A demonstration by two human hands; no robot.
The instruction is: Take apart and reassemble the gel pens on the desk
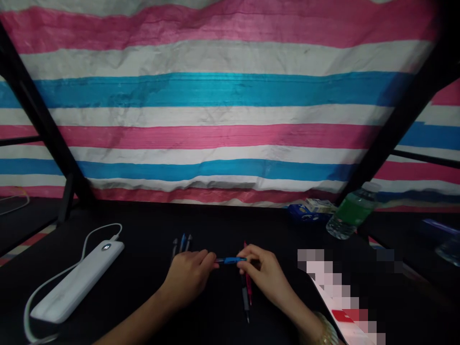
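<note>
A striped tarp in pink, white and blue hangs behind the dark bench, with black slanted frame bars crossing before it.

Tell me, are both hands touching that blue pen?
Touching. The head view shows the left hand pinching one end of the blue pen and the right hand gripping the other, holding it above the black table.

Blue pen, seemingly; pink-white-blue striped tarp

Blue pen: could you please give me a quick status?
Left hand and right hand shut on blue pen, held level. Red pen lies below. Nothing blocking.
</note>
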